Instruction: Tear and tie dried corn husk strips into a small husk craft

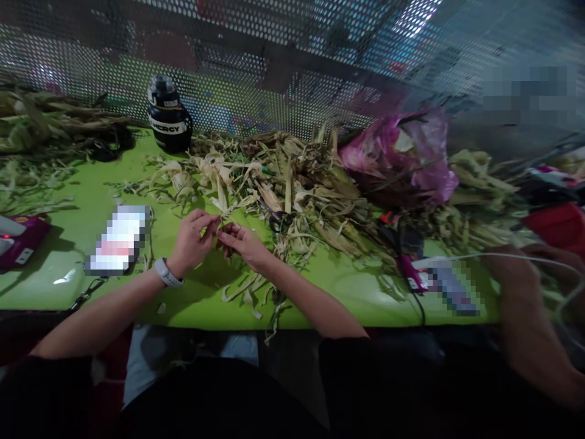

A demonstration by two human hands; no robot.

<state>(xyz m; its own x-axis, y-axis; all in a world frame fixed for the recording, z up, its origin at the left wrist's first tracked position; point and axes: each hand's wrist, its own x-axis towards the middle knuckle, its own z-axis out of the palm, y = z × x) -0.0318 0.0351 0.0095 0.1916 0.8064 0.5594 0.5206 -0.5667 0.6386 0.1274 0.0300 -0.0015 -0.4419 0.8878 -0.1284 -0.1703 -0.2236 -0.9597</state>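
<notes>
My left hand (194,239), with a pale band at its wrist, is pinched close over the green table (187,311). Right beside it, my right hand (244,244) has its thumb and fingers pressed together as well. Between the fingertips runs a thin strip of corn husk (225,215), partly hidden by the fingers. Just beyond them spreads a heap of dried corn husks (315,183). Dark scissors handles (280,221) lie among the husks to the right of my hands. Loose husk shreds (249,296) are scattered below my hands near the table edge.
A black bottle (169,125) stands at the back left before a perforated metal screen (269,67). Phones (119,239) lie on both sides. A pink plastic bag (397,158) sits at the right back. Another person's arm (525,311) reaches in at the far right, beside a white cable.
</notes>
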